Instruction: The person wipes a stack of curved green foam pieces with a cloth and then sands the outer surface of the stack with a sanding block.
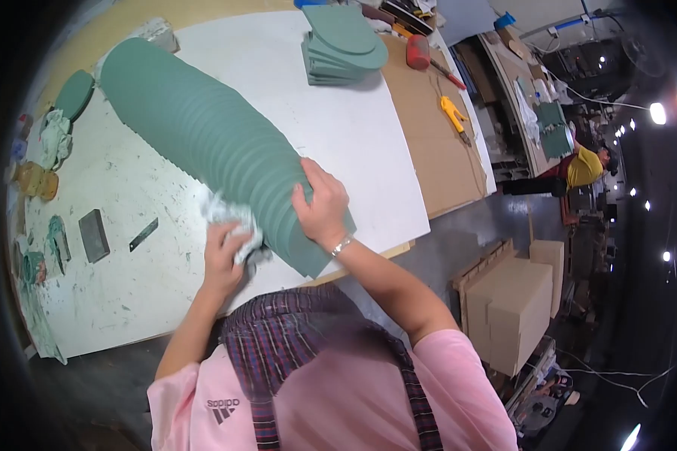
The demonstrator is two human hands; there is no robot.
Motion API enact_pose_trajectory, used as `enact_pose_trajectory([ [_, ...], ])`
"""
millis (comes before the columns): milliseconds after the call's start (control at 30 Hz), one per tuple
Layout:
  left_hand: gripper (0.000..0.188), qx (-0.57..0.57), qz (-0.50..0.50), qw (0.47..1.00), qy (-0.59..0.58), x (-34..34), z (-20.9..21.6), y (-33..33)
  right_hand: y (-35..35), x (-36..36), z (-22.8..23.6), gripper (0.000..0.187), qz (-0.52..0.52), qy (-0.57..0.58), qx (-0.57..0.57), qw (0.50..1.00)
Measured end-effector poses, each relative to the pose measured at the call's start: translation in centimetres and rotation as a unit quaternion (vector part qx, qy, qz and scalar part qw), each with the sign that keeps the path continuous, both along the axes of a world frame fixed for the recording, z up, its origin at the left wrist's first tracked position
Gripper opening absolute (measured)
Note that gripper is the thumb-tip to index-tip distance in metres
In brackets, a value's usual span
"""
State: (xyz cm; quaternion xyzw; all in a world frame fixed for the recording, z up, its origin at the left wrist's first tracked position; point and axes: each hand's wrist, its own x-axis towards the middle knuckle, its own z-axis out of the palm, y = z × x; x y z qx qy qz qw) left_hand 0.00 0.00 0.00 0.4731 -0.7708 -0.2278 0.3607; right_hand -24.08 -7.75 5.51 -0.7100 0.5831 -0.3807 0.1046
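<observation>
Green sheets (203,120) lie beneath right fingers (317,174) — thumb (301,201) apart.

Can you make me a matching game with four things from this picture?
Things:
1. Cloth
2. Mallet
3. Trigger tool
4. Row of overlapping pieces

Places and colours:
A. Yellow, lying on the brown board
B. Green, with the right hand on it
C. In the left hand's grip
D. Has a red head

Right pairs: 1-C, 2-D, 3-A, 4-B
</observation>
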Motion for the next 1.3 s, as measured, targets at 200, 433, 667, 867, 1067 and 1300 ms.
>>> enact_pose_trajectory([
  [200, 0.027, -0.063, 0.149, 0.984, 0.07, 3.9, 6.4, -4.1, 0.2, 0.1, 0.6, 0.047, -0.017, 0.016, -0.016, 1.0],
  [433, 0.042, -0.139, 0.182, 0.973, 0.029, 1.0, 3.6, -10.5, 0.3, 1.0, 0.1, 0.051, 0.011, 0.007, 0.009, 1.0],
  [667, 0.06, 0.035, 0.179, 0.983, -0.017, 8.4, -0.5, -3.7, 0.5, -0.3, 0.6, 0.052, -0.001, 0.011, 0.042, 0.999],
  [867, 0.046, -0.004, 0.465, 0.885, 0.015, 21.5, -2.0, -7.0, 0.0, 0.8, 1.0, 0.05, 0.005, 0.022, 0.039, 0.999],
  [1067, 0.036, -0.136, 0.271, 0.953, 0.032, 15.1, 10.6, -21.3, 0.2, 0.2, 1.4, 0.049, -0.006, 0.026, 0.038, 0.999],
  [1300, 0.036, -0.129, 0.147, 0.979, -0.053, 13.3, 7.7, -28.2, 0.3, 1.3, 1.7, 0.05, -0.005, 0.015, 0.067, 0.998],
])
